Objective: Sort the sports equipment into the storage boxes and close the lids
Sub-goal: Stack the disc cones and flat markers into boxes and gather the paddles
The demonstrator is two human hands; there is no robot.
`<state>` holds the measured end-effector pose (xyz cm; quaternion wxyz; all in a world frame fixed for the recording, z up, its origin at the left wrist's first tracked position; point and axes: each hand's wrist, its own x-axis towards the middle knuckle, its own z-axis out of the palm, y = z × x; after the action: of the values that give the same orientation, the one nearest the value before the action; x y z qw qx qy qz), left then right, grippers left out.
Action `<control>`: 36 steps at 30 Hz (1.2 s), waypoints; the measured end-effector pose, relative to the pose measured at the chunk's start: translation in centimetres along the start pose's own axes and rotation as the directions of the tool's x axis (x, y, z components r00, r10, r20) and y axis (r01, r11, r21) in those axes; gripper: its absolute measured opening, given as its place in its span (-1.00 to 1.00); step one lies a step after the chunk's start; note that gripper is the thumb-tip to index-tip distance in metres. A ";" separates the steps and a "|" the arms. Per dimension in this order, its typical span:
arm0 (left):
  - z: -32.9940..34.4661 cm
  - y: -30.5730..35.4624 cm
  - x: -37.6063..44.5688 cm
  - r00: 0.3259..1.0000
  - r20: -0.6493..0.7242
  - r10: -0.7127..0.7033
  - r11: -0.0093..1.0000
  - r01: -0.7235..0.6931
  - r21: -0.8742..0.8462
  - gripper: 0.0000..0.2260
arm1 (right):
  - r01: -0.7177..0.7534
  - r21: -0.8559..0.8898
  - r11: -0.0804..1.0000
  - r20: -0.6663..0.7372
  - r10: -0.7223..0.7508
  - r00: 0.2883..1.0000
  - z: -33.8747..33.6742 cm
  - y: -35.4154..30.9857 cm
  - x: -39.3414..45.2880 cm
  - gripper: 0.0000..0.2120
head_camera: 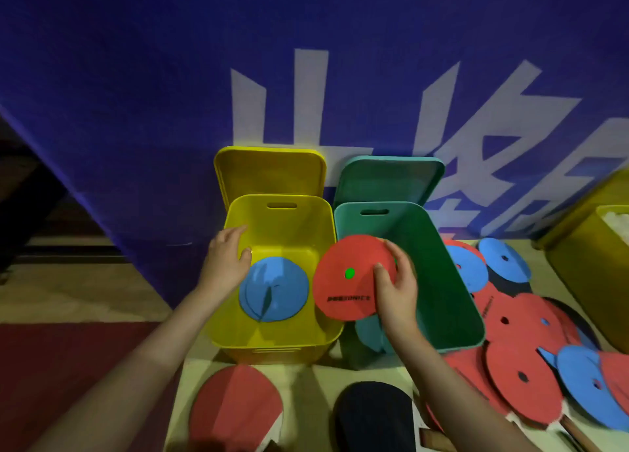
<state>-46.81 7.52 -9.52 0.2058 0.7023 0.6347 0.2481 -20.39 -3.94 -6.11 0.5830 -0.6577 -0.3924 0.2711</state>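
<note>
Holding one red disc [352, 276], two open boxes [282, 227]

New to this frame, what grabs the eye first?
The red disc held by the right hand between the yellow box and green box. The left hand reaches into the yellow box beside a blue disc. A disc pile lies right.
</note>
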 end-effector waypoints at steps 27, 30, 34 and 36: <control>1.2 -3.2 -0.8 0.973 -0.106 -0.206 0.969 0.188 -0.161 -0.56 | -0.037 -0.767 0.641 0.346 0.462 0.816 18.8 13.2 1.9 -0.52; 1.0 -3.2 -0.8 0.973 -0.115 -0.200 0.974 0.185 -0.129 -0.56 | 0.032 -0.810 0.586 0.331 0.411 0.849 18.9 12.7 1.7 -0.48; 0.5 -2.9 -0.9 0.972 -0.129 -0.195 0.980 0.199 0.019 -0.55 | -0.056 -0.639 0.767 0.367 0.368 0.855 18.7 9.5 2.6 -0.53; 0.0 -2.5 -1.2 0.979 -0.143 -0.147 0.973 0.169 0.156 -0.56 | -0.059 -0.462 0.885 0.446 0.289 0.847 18.1 6.6 2.4 -0.63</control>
<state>-48.85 6.64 -11.09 0.1232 0.6466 0.7193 0.2222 -32.50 8.07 -15.51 0.2723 -0.7101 -0.5174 0.3923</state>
